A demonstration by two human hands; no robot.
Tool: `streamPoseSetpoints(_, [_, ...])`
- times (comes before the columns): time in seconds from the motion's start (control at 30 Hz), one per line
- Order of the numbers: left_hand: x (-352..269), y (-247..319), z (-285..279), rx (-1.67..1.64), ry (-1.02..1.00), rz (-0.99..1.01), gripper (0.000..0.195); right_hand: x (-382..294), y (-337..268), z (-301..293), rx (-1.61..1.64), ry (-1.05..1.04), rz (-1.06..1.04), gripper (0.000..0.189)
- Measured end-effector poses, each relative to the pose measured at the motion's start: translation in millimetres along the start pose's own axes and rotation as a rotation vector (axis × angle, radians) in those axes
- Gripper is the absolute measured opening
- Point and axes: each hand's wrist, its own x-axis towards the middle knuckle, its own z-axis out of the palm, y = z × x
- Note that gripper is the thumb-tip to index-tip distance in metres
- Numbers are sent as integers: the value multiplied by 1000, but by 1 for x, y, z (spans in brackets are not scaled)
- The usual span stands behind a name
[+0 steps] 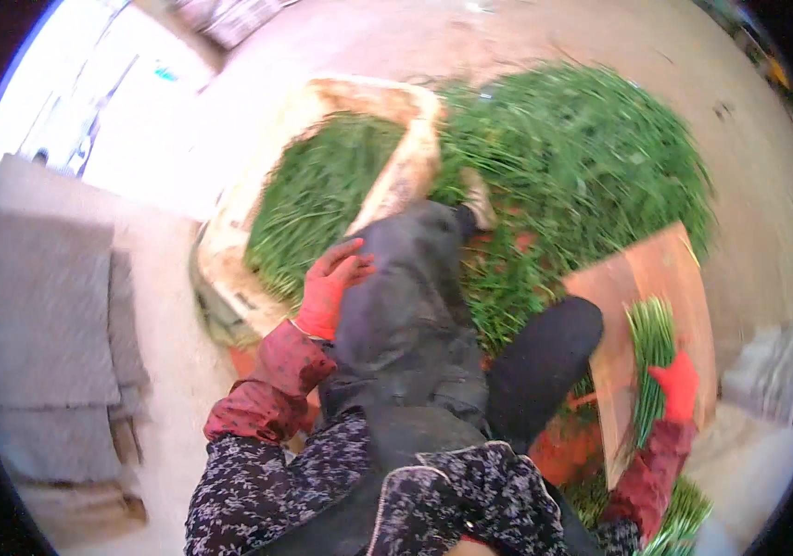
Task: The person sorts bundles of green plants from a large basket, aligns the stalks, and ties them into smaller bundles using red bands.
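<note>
My left hand (327,295), in a red glove, rests at the edge of my apron-covered leg, beside a dirty pale plastic crate (396,187). It holds nothing, and its fingers are slightly apart. On the right, my red-gloved right hand (678,389) grips a bundle of green stalks (648,347) against a wooden board (605,292). The thumb crosses the stalks; the other fingers are blurred or partly hidden. Cut stalk ends face up the board. Inside the crate lie long green leafy stalks (330,187).
A large heap of loose green stalks (577,153) spreads over the floor ahead, around my foot (480,198). More stalks (681,518) lie at lower right, near a red surface (563,445). Grey folded sheets (42,313) are at the left; whitish material (768,368) is at the right.
</note>
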Motion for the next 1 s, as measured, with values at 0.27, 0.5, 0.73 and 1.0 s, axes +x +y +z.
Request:
streamPoseSetpoints(0.27, [19, -39, -197, 180, 571, 194, 33, 35, -233, -41, 263, -105, -458, 63])
streamPoseSetpoints(0.5, [170, -36, -166, 410, 436, 286, 48, 6, -377, -5, 114, -384, -714, 59])
streamPoseSetpoints(0.73, [262, -33, -112, 826, 468, 134, 57, 6, -366, 20, 156, -606, -421, 57])
streamPoseSetpoints(1.0, [171, -53, -268, 1049, 657, -82, 29, 40, -348, 33, 110, -686, -251, 55])
